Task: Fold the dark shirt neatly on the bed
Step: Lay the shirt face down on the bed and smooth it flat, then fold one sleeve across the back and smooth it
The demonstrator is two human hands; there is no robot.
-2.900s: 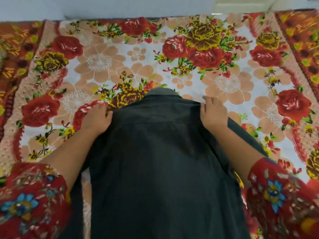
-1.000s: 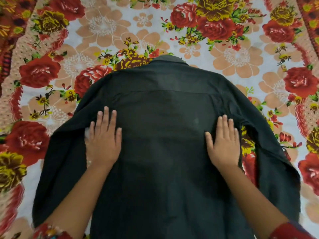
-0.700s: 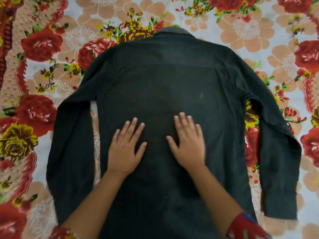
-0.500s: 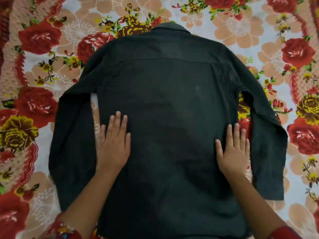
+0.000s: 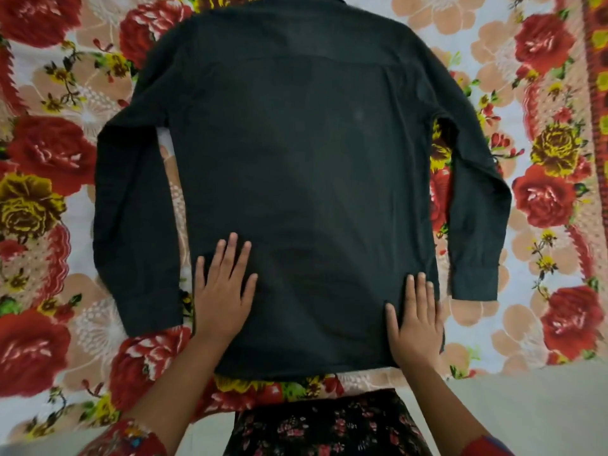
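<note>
The dark shirt (image 5: 302,153) lies spread flat, back side up, on the floral bedsheet (image 5: 46,179), collar at the far end. Both long sleeves hang straight down along its sides, the left sleeve (image 5: 131,225) and the right sleeve (image 5: 470,218). My left hand (image 5: 223,291) presses flat on the lower left of the shirt's body, fingers straight. My right hand (image 5: 414,320) lies flat on the lower right corner near the hem, fingers straight. Neither hand grips cloth.
The bed's near edge runs just below the shirt hem (image 5: 296,376); pale floor (image 5: 526,413) shows at the lower right. My dark flowered clothing (image 5: 329,422) fills the bottom centre. Patterned sheet extends on both sides of the shirt.
Both hands have slid down the shirt's back from the shoulders to near the hem, smoothing it. The sleeves now lie straight beside the body. The view has tilted toward the bed's near edge.
</note>
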